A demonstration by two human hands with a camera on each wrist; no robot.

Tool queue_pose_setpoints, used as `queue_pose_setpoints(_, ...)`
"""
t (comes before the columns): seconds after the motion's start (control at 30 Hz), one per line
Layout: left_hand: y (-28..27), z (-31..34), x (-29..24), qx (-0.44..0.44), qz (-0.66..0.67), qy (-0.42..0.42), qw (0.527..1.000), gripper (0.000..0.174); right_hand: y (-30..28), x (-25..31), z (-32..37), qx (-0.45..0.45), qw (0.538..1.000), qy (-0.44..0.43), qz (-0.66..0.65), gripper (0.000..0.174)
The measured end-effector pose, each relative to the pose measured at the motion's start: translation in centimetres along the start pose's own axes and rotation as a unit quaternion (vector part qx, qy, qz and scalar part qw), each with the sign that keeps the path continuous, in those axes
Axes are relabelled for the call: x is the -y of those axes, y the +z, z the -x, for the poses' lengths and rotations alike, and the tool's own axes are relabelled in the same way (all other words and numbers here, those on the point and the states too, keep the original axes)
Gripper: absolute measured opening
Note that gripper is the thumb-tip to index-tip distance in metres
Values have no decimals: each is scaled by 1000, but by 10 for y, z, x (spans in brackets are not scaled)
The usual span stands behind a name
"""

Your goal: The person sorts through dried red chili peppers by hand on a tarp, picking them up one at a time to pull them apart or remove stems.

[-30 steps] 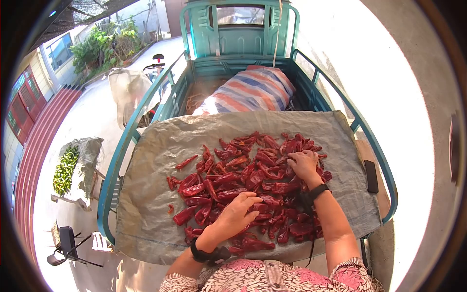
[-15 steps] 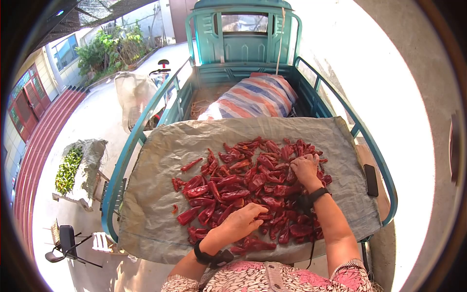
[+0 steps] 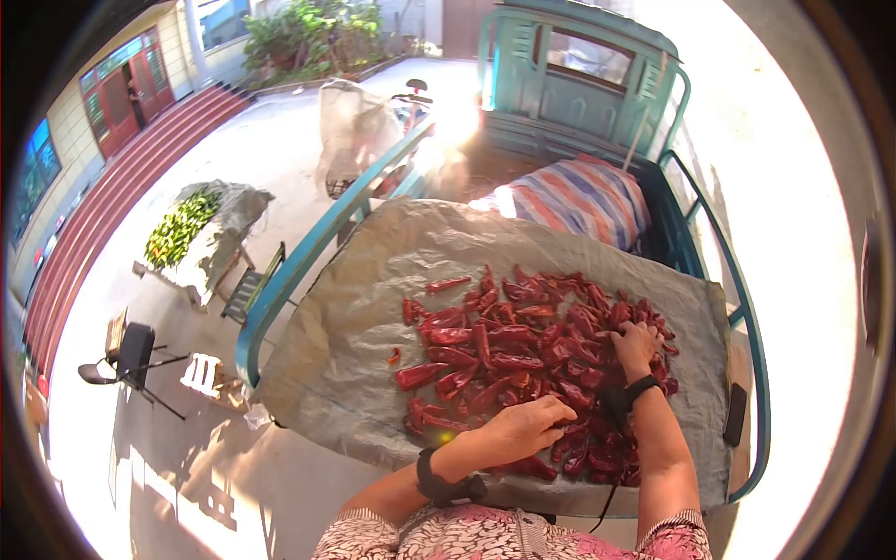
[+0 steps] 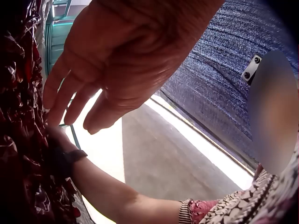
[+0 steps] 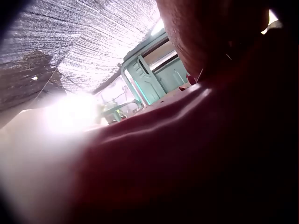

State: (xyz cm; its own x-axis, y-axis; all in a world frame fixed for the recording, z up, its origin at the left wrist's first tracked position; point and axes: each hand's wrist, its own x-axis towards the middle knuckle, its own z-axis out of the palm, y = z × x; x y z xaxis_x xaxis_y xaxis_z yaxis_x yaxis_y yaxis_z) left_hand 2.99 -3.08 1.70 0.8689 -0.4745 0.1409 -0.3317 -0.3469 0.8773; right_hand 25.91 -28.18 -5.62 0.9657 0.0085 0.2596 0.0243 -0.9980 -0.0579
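Note:
Dried red chili peppers (image 3: 509,359), wrinkled and glossy, lie in a loose layer on a grey-beige sheet (image 3: 345,317). My left hand (image 3: 527,431) is over the near part of the peppers, fingers loosely extended and nothing held; the left wrist view shows this hand (image 4: 112,70) with relaxed fingers beside the pepper layer. Toward the right side of the spread, my right hand (image 3: 637,347) reaches down into the peppers, its fingertips hidden among them, so I cannot tell if it grips one. In the right wrist view a red pepper (image 5: 154,126) fills much of the picture below the dark hand (image 5: 201,37).
The sheet lies across the rear of a teal cargo tricycle, between its side rails (image 3: 327,252). A striped bag (image 3: 579,201) lies in the bed. A black phone-like object (image 3: 735,414) is at the right edge. Green peppers (image 3: 182,227) and a chair (image 3: 135,355) stand left.
The head view has turned left, so the tricycle and peppers appear shifted right and tilted. Both hands stay over nearly the same parts of the peppers, the right one still among them.

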Motion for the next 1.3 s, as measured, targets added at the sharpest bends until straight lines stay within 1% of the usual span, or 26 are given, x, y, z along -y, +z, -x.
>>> queue_pose_setpoints(0.07,5,6,3,-11,7,5,1000,35,6,-3,-8,13,1000,11,6,24)
queue_pose_setpoints(0.13,8,13,3,-36,10,22,999,32,14,-9,-13,-8,1000,4,19,24)
queue_pose_setpoints(0.2,9,23,2,-72,-1,29,997,31,10,-11,-17,23,1000,19,-8,27)
queue_pose_setpoints(0.27,7,35,1,-115,12,42,992,30,13,-18,-18,-12,993,65,-97,29)
queue_pose_setpoints(0.3,5,39,1,-132,17,55,990,29,16,-25,-21,-38,988,45,-141,29)
queue_pose_setpoints(0.33,4,43,0,-140,27,37,989,29,20,-33,-25,-67,980,33,-185,28)
queue_pose_setpoints(0.4,0,45,-3,-150,48,12,987,28,32,-47,-40,-97,947,-63,-299,22)
queue_pose_setpoints(0.43,1,44,2,-150,22,-1,988,29,22,-42,-41,-114,923,-103,-353,20)
queue_pose_setpoints(0.47,3,41,2,-150,42,1,988,31,3,-49,-32,-55,914,-112,-387,14)
queue_pose_setpoints(0.5,3,44,-1,-165,58,-8,985,32,-45,-19,-2,17,895,-134,-425,8)
queue_pose_setpoints(0.53,4,40,-3,-169,76,-8,983,34,-84,0,24,101,882,-105,-447,6)
queue_pose_setpoints(0.57,8,39,-9,-220,93,-6,971,35,-110,17,47,184,863,-73,-464,5)
queue_pose_setpoints(0.63,20,33,-21,-313,126,4,941,38,-129,31,80,182,857,-148,-458,5)
queue_pose_setpoints(0.67,27,27,-21,-356,69,21,932,38,-137,35,94,179,853,-184,-454,6)
queue_pose_setpoints(0.7,36,18,-21,-399,8,39,916,38,-147,37,108,210,840,-188,-464,6)
queue_pose_setpoints(0.77,46,9,-19,-367,-11,40,929,36,-161,32,136,268,808,-189,-489,6)
queue_pose_setpoints(0.83,51,8,-16,-226,76,3,971,30,-167,23,151,293,758,-126,-569,7)
queue_pose_setpoints(0.87,55,5,-17,-218,97,-8,971,27,-167,17,155,305,729,-94,-606,8)
queue_pose_setpoints(0.93,62,0,-23,-201,142,-27,969,22,-162,-1,159,319,707,-68,-627,9)
queue_pose_setpoints(1.03,75,-10,-23,-219,170,-30,960,17,-151,-16,161,335,674,-55,-656,10)
queue_pose_setpoints(1.1,82,-13,-18,-290,77,-7,954,17,-152,-23,166,334,664,-55,-667,11)
queue_pose_setpoints(1.13,89,-19,-14,-314,38,13,949,17,-155,-25,167,344,661,-75,-663,11)
queue_pose_setpoints(1.17,94,-22,-6,-347,11,11,938,18,-158,-26,164,345,664,-88,-658,11)
queue_pose_setpoints(1.2,91,-23,-13,-372,-9,15,928,20,-161,-30,160,339,671,-93,-653,11)
queue_pose_setpoints(1.27,81,-19,-30,-329,38,-76,941,27,-167,-35,151,341,696,-97,-625,11)
queue_pose_setpoints(1.3,80,-19,-32,-320,50,-80,943,32,-170,-38,146,336,712,-91,-610,12)
